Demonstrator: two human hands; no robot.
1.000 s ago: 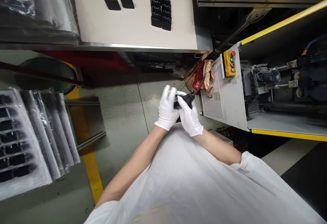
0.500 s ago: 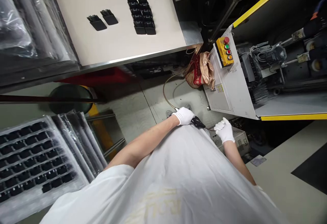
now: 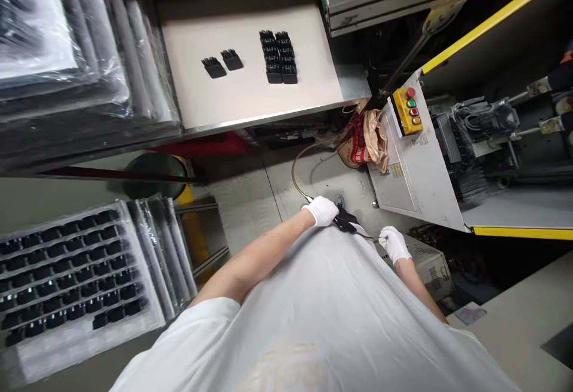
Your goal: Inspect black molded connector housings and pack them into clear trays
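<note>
Both my hands wear white gloves and sit low in front of my white shirt. My left hand [image 3: 323,210] is closed around a small black tool [image 3: 345,222] with a thin hose [image 3: 297,178] curving away from it. My right hand [image 3: 393,243] is curled shut a little to the right, and what it holds is too small to make out. A thin dark line runs between the black tool and my right hand.
A beige table [image 3: 250,90] ahead carries two loose black parts [image 3: 222,62] and a stacked block of black parts [image 3: 278,56]. A clear tray of black parts [image 3: 67,272] lies at left. A machine panel with coloured buttons [image 3: 409,109] and a brown bag [image 3: 364,139] stand at right.
My hands were joined on a black part; they have dropped toward my body and separated, left on the black tool, right off to the side. The view swung and steadied.
</note>
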